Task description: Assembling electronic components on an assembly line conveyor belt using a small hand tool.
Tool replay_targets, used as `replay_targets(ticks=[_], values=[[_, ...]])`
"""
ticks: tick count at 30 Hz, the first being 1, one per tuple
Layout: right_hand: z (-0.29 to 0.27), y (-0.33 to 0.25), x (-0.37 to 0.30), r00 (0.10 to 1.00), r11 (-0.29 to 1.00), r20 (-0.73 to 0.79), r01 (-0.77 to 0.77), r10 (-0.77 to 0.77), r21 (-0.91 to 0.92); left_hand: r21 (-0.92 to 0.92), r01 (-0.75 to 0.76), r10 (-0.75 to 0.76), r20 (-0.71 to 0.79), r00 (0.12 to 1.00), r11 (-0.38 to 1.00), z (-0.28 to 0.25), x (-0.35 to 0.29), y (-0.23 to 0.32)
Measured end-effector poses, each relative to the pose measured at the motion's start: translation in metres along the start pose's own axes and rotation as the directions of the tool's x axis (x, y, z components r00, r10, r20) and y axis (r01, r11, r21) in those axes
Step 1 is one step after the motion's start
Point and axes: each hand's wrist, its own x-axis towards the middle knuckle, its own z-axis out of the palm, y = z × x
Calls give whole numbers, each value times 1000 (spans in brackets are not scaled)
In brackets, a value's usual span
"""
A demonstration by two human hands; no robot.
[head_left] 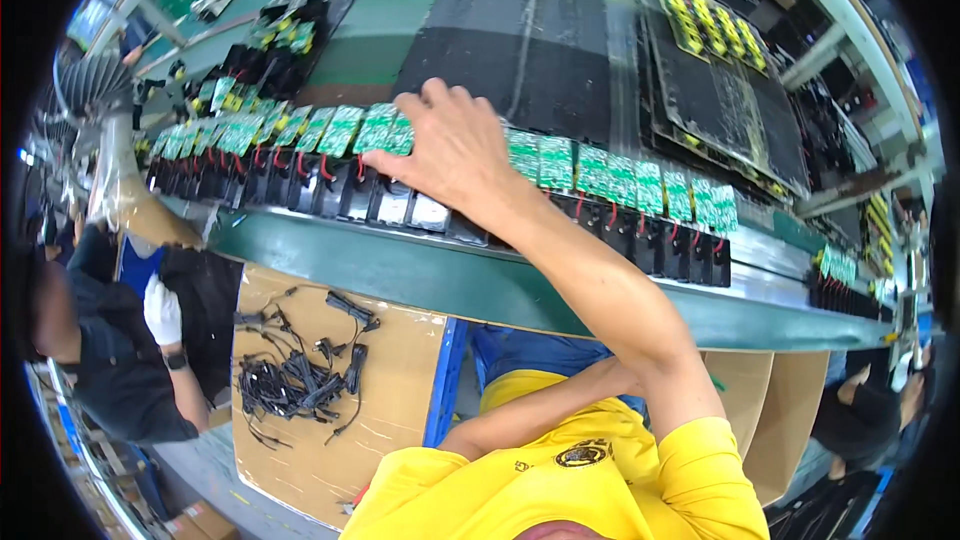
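The right hand (452, 152), fingers spread flat, holds nothing and presses green circuit boards (380, 128); leaning harder could topple boards beneath them.

The right hand (447, 155) is stretched far forward on a nearly straight arm, palm down, fingers curled and spread slightly, knuckles toward the camera. Whether it grips anything is hard to tell. The left forearm lies folded across the chest, its hand hidden behind the right arm.
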Motion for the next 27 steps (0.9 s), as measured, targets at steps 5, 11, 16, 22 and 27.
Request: replay_targets(ticks=[5, 11, 16, 22, 27], values=[[11, 26, -4, 983, 987, -181, 59, -31, 150, 241, -91, 47, 182, 982, 966, 5, 23, 14], [-61, 77, -30, 870, 941, -398, 336, -291, 48, 611, -174, 142, 101, 985, 772, -15, 7, 26], [-288, 234, -179, 875, 975, -483, -128, 27, -179, 503, -246, 306, -40, 951, 829, 2, 19, 59], [-400, 460, -460, 386, 204, -797, -923, 465, -327, 408, -135, 178, -71, 981, 903, 6, 19, 78], [-392, 524, -527, 245, -31, -783, -947, 572, -319, 514, -42, 96, -79, 992, 857, 3, 25, 78]])
